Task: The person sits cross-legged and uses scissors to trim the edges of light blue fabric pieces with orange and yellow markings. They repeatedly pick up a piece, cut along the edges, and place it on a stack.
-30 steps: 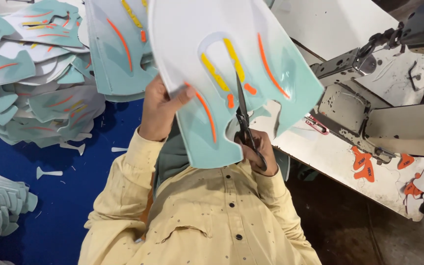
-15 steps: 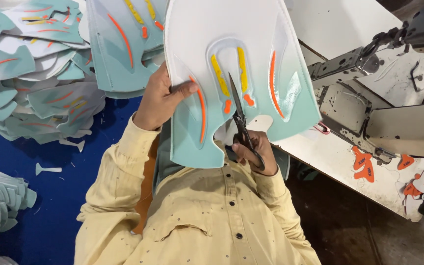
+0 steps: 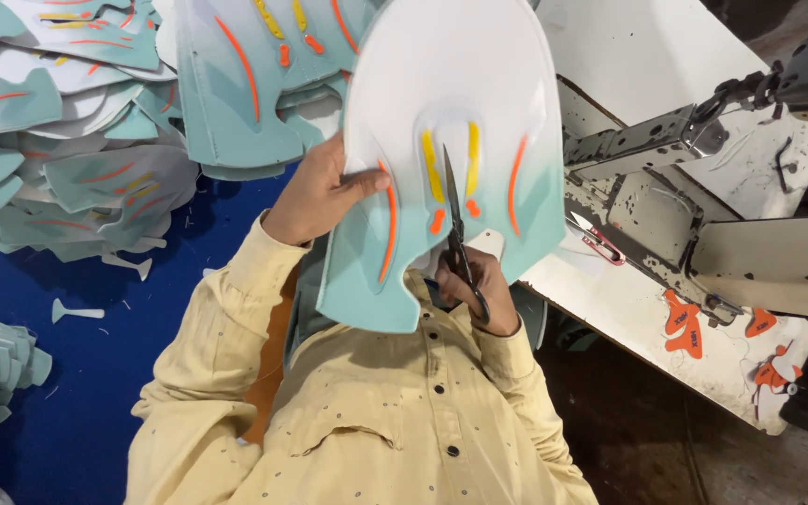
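My left hand (image 3: 315, 192) grips the left edge of a flat shoe-upper piece (image 3: 479, 84), white fading to teal, with orange and yellow stripes. The thumb lies across its face by an orange stripe. My right hand (image 3: 479, 290) sits below the piece's notched lower edge and holds black scissors (image 3: 455, 234). Their blades point up into the middle of the piece, between the two yellow stripes. I cannot tell how far the blades are apart. Both yellow sleeves reach up from my chest.
Stacks of the same teal and white pieces (image 3: 77, 112) lie on a blue surface (image 3: 77, 374) to the left, with small offcuts (image 3: 77, 311). On the right a grey sewing machine (image 3: 759, 234) stands on a worn white table (image 3: 628, 309) with orange scraps (image 3: 680, 327) and red-handled snips (image 3: 596, 238).
The piece has turned in my left hand and now stands more upright, its stripes running vertically. The scissors have gone further up along its centre line.
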